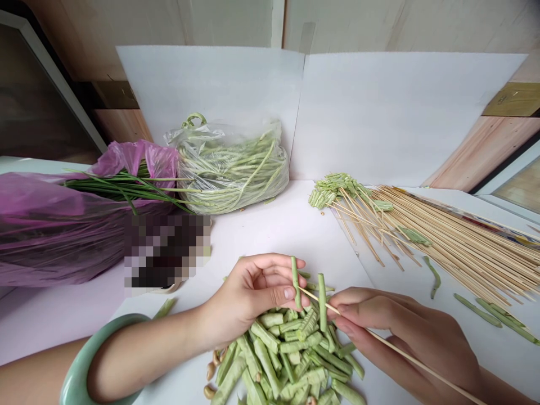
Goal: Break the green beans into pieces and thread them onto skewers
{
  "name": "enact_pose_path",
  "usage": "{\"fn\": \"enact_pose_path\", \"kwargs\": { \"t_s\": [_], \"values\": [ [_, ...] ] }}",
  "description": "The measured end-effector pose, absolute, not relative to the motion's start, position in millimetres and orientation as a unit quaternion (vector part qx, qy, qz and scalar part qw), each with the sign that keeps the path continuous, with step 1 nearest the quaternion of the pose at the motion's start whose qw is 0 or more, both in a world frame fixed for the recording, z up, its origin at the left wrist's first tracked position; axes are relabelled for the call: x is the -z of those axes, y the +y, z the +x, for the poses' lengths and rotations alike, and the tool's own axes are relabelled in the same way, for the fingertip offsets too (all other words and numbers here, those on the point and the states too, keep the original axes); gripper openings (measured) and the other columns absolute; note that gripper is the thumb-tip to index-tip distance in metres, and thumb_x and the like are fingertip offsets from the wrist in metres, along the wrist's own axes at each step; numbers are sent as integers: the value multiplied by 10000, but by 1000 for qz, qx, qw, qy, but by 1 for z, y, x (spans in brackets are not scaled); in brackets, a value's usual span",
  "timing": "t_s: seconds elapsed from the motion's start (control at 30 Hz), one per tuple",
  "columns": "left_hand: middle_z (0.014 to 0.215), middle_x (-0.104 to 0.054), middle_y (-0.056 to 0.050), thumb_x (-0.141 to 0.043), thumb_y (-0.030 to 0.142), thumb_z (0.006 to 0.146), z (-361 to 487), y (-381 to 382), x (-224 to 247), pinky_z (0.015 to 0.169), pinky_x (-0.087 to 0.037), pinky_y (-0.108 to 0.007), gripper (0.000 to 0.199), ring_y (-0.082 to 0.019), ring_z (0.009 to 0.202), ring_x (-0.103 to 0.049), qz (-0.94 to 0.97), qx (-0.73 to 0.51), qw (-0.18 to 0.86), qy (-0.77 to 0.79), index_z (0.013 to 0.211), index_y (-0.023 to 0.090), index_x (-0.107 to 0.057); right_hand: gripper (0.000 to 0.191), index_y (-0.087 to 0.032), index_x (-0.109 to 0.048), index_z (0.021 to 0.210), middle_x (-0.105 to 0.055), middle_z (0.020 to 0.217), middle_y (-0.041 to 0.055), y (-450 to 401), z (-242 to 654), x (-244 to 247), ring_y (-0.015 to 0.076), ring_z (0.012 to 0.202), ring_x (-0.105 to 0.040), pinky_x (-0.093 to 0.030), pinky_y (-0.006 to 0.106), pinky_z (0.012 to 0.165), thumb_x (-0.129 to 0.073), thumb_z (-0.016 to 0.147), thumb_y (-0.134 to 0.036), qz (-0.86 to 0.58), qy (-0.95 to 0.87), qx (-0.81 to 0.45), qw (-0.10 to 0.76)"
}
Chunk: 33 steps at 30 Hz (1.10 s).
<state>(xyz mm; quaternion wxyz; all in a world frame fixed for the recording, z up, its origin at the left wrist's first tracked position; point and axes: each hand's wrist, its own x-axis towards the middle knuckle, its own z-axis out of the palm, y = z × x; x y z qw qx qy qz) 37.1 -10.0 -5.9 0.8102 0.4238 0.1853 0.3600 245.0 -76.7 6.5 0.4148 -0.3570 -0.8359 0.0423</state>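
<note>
Nearest, a bare left forearm [143, 349] wearing a smooth green bangle [73, 365] crosses the white bench [270, 236]. Toward the far edge sit a crinkled clear bag [232, 174] of long, slender beans and, at the right, a bundle of bamboo skewers [455, 242]. Pale green cut bean pieces [282, 354] heap by the near edge. The left hand [253, 295] grips one piece [296, 284] upright between thumb and fingers; the right hand [379, 320] pinches a thin skewer [400, 351], its tip touching that piece.

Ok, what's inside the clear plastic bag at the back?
The clear plastic bag holds a coiled bundle of long pale green beans. Anything beneath the top layers is covered.
</note>
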Motion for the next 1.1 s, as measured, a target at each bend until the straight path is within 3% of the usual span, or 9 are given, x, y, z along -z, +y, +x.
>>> {"fn": "enact_pose_path", "kwargs": {
  "t_s": [0.3, 0.83, 1.1],
  "values": [
    [755, -688, -7, -763, 79, 745, 37, -10, 7, 698, -579, -216, 244, -115, 699, -694, 424, -363, 808, 191, 973, 164, -742, 141, -255, -520, 941, -735, 815, 5, -74, 240, -14, 117, 639, -720, -583, 100, 592, -506, 912, -118, -361, -838, -20, 409],
    [772, -716, -56, -775, 237, 764, 38, -12, 0, 682, -566, -223, 165, -132, 692, -690, 446, -334, 796, 236, 888, 129, -759, 140, -240, -540, 945, -739, 842, 16, -76, 241, -12, 118, 677, -736, -576, 91, 599, -529, 896, -110, -368, -827, -33, 424],
    [760, -723, -56, -774, 205, 767, 38, -11, 3, 691, -579, -230, 172, -126, 693, -686, 436, -354, 796, 225, 914, 122, -744, 143, -243, -547, 939, -747, 843, 17, -76, 241, -10, 126, 657, -736, -574, 92, 561, -541, 886, -110, -369, -830, -21, 418]
  ]
}}
